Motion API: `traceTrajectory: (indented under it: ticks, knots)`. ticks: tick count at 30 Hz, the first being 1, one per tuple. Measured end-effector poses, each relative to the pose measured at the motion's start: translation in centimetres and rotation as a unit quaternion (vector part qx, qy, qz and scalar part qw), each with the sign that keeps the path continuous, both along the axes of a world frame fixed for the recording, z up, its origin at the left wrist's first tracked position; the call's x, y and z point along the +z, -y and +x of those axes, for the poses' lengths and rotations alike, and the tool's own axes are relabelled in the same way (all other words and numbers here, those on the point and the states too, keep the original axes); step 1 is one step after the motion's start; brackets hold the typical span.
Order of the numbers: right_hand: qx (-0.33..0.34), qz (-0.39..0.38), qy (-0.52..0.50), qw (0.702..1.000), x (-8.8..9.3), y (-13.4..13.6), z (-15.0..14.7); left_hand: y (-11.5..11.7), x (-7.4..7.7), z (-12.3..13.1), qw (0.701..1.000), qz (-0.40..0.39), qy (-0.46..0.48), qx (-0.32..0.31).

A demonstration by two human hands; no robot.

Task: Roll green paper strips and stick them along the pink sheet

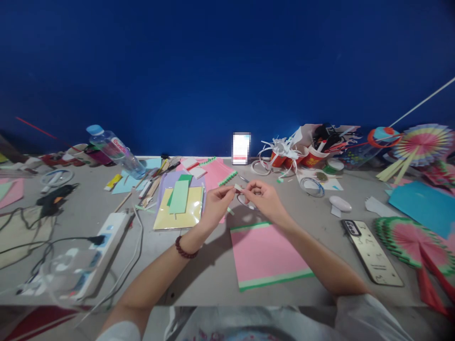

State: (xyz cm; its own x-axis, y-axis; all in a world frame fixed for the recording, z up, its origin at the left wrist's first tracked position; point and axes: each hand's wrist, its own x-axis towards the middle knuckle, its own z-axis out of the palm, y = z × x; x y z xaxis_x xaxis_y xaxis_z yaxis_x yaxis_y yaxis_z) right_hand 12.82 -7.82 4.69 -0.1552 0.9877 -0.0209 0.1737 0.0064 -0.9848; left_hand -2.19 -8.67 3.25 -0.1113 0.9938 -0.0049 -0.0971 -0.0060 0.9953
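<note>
My left hand, a dark bead bracelet on its wrist, pinches one end of a small pale strip. Thumb and fingers of my right hand close on the strip's other end. Whether it is paper or tape I cannot tell. Both hands are above the table, almost touching. Just below them lies a pink sheet with green bands along its near and far edges. Partly hidden behind my right hand is a pale loop, perhaps a scissors handle. A light green paper strip lies on a yellow pack left of my hands.
A power strip with cables and a black glue gun lie left. A bottle leans behind. Red cups hold tools at back right. A phone and a watermelon-coloured paper fan lie right; a blurred screen stands ahead.
</note>
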Motion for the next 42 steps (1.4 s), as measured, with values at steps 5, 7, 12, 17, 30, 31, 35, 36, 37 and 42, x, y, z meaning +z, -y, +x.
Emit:
traceTrajectory:
  ticks: [5, 7, 12, 17, 30, 31, 35, 36, 37, 42]
  knots:
    - [-0.003, -0.001, 0.002, 1.000, 0.04, -0.02, 0.05, -0.01, -0.06, 0.00, 1.000, 0.001, 0.008, -0.004]
    - [-0.003, -0.003, 0.001, 1.000, 0.02, -0.04, 0.07, 0.00, -0.01, 0.02, 1.000, 0.001, 0.011, -0.005]
    - [-0.001, -0.003, 0.000, 1.000, -0.13, -0.13, 0.15, 0.01, -0.03, 0.03, 1.000, -0.005, 0.015, -0.003]
    - [-0.004, -0.007, 0.003, 1.000, -0.13, -0.13, 0.16, -0.07, -0.34, -0.07, 1.000, -0.004, 0.006, -0.010]
    - [-0.008, -0.007, 0.012, 1.000, 0.15, -0.02, 0.19, -0.03, -0.21, 0.01, 1.000, -0.002, 0.009, -0.013]
    - [-0.008, -0.005, 0.013, 1.000, 0.13, -0.02, 0.19, -0.03, -0.24, -0.01, 1.000, 0.000, 0.009, -0.014]
    - [-0.006, 0.000, 0.013, 1.000, 0.03, -0.08, 0.23, 0.03, -0.33, -0.19, 1.000, 0.006, 0.009, -0.018]
    - [-0.005, -0.001, 0.013, 1.000, 0.02, -0.10, 0.24, 0.06, -0.34, -0.23, 1.000, 0.007, 0.009, -0.020]
    - [-0.003, -0.002, 0.012, 1.000, 0.00, -0.13, 0.25, 0.10, -0.33, -0.25, 1.000, 0.009, 0.006, -0.021]
    - [0.011, -0.003, 0.007, 1.000, -0.07, -0.13, 0.23, 0.17, -0.11, -0.22, 0.999, 0.018, -0.014, -0.025]
